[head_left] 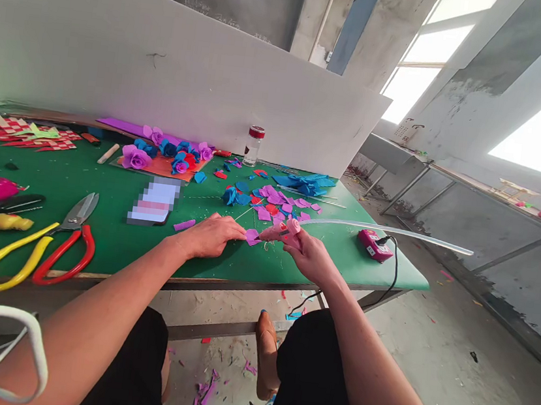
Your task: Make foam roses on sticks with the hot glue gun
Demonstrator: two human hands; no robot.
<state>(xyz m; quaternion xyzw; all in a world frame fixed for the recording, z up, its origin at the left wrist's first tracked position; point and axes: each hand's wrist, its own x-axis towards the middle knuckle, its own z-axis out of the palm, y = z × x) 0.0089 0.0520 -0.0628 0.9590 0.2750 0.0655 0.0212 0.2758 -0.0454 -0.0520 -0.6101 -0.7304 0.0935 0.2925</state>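
Note:
My right hand [312, 256] is wrapped round a pink hot glue gun [277, 231], and a long clear glue stick [395, 230] sticks out of its back end to the right. The nozzle meets a small purple paper petal [252, 236]. My left hand [212, 235] pinches that petal at its left edge, low over the table. A thin white stick [244, 213] runs up near the left fingers; I cannot tell whether they touch it. Just beyond both hands lie loose purple petals [274, 196], some red and blue ones, and a blue paper flower [233, 196].
Red-and-yellow-handled scissors [70, 230] and a phone [155, 200] lie on the green table [111, 249] to the left. Finished paper flowers [136, 157], a red-capped jar [252, 145] and blue paper pieces [305, 184] are farther back. A pink power socket [374, 245] with a cord sits right.

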